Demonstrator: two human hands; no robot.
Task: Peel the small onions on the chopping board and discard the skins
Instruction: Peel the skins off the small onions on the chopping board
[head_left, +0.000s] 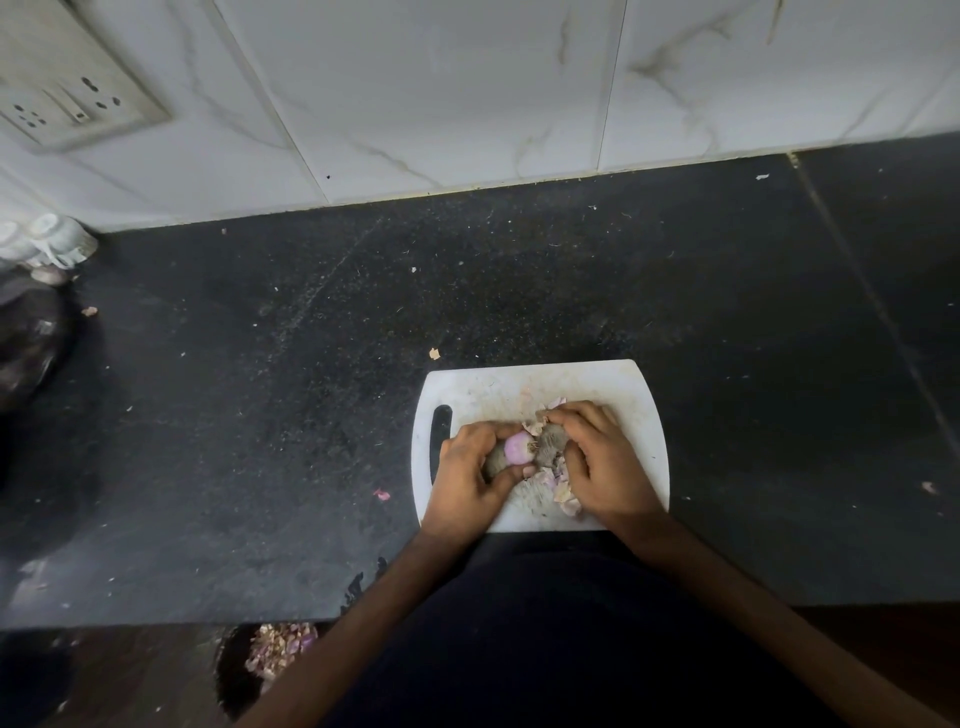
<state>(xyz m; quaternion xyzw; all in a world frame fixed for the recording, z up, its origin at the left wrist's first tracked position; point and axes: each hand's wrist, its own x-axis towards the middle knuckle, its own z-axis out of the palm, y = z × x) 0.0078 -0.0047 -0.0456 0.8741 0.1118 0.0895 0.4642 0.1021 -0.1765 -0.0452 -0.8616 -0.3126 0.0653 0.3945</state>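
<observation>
Both hands over white chopping board (540, 384), left hand (470, 475) gripping peeled onion (518, 448)

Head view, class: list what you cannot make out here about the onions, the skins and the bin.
- Onion: only its pink top shows; the left hand wraps the rest.
- What the right hand grips: its fingers cover it.
- Number of onions on the board: both hands hide the middle.
- Bin of skins: the counter edge and left forearm cut it off.
- Dark object, far left: cropped and unlit.
</observation>
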